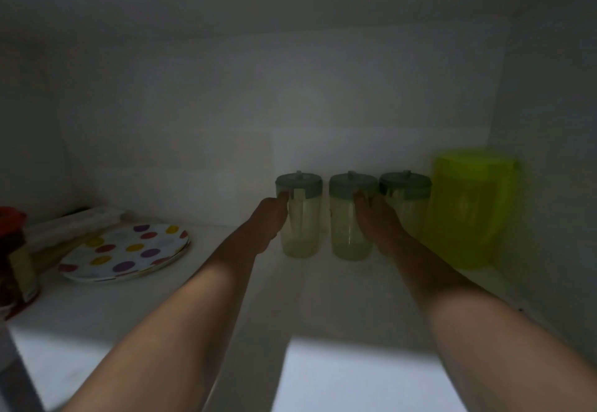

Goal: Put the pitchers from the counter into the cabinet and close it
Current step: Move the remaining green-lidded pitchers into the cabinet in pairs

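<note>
I am looking into a dim white cabinet. Three clear pitchers with grey-green lids stand in a row against the back wall. My left hand [268,222] is wrapped on the left side of the left pitcher [300,234], fingertips up at its lid. My right hand [378,222] grips the right side of the middle pitcher [345,234], reaching into the gap beside the right pitcher [412,205]. All three stand upright on the shelf [307,298]. A larger translucent yellow-green pitcher [468,211] stands in the right back corner, close to the right clear one.
A white plate with coloured dots [126,251] lies on the shelf at the left, with flat white items [74,221] behind it. A dark jar with a red lid [13,250] stands at the far left edge. The cabinet's side wall [549,185] rises at right.
</note>
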